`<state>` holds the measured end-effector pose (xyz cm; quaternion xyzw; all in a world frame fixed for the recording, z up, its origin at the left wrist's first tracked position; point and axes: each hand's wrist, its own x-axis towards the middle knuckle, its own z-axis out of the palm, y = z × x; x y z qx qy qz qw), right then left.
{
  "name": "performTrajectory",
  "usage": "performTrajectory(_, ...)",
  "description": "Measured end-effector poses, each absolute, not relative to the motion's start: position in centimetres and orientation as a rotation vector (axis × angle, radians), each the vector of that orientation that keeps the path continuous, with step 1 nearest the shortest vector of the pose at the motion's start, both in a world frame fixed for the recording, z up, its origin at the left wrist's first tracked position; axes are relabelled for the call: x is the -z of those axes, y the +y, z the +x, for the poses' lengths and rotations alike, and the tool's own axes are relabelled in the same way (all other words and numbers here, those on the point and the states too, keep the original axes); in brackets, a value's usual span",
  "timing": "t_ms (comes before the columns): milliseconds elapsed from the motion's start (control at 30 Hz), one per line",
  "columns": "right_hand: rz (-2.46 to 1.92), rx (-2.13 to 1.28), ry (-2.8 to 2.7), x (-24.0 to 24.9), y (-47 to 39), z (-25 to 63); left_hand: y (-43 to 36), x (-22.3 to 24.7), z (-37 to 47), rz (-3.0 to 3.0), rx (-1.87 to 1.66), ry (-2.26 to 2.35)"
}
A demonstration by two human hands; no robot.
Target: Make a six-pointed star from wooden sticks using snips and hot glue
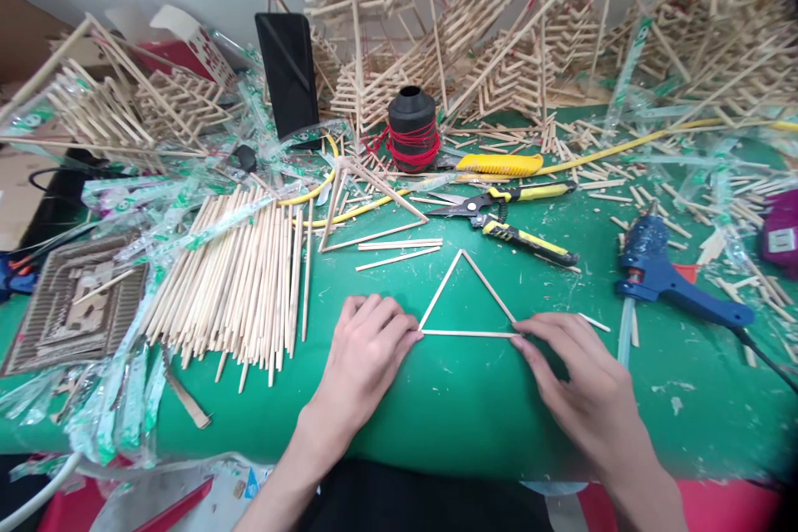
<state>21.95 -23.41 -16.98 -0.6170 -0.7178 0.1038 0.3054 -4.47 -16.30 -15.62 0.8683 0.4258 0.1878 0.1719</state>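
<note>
A triangle of thin wooden sticks (469, 334) lies flat on the green table in front of me. My left hand (367, 353) pinches its lower left corner between thumb and fingers. At the lower right corner, the thumb and forefinger of my right hand (583, 370) close on the stick ends. Both hands cover the corners themselves, so how the ends join there is hidden. Just beyond the triangle are several loose sticks (399, 258) and a small stick frame (374, 233).
A pile of sticks (237, 283) lies left. Pruning shears (480, 204), a yellow cutter (502, 164) and a spool of red string (413, 137) sit behind. A blue glue gun (661, 266) is at right. Stick structures (504, 75) line the wall; a phone (287, 71) stands upright.
</note>
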Motion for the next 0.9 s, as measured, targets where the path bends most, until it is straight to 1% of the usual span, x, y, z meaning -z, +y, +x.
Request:
performTrajectory(200, -1.67, -0.276, -1.899, 17.1, -23.5, 21.8, -16.4, 15.3, -4.9, 2.437, -0.458, 1.204)
performTrajectory(333, -1.711, -0.245, -1.881, 16.3, -23.7, 22.5, -16.0, 14.0, -5.3, 2.447, -0.411, 1.201)
performTrajectory(500, -1.888, 0.103, -1.751, 14.6, -23.0, 27.4, -15.3, 12.4, -3.5, 2.53, -0.401, 1.109)
performTrajectory(567, -1.977, 0.257, -1.682, 14.7, -22.3, 30.5, -15.3, 12.2, -1.8, 2.605, -0.37, 1.016)
performTrajectory(667, -2.247, 0.464, -1.67, 15.8, -21.5, 34.4, -15.6, 12.2, 0.8, 2.704, -0.31, 0.916)
performTrajectory(800, -2.367, 0.409, -1.927, 17.2, -21.3, 36.1, -15.8, 12.3, 3.2, 2.771, -0.163, 0.903)
performTrajectory(900, -2.382, 0.432, -1.989, 17.5, -21.4, 35.6, -15.8, 12.6, 3.9, 2.811, -0.071, 0.892)
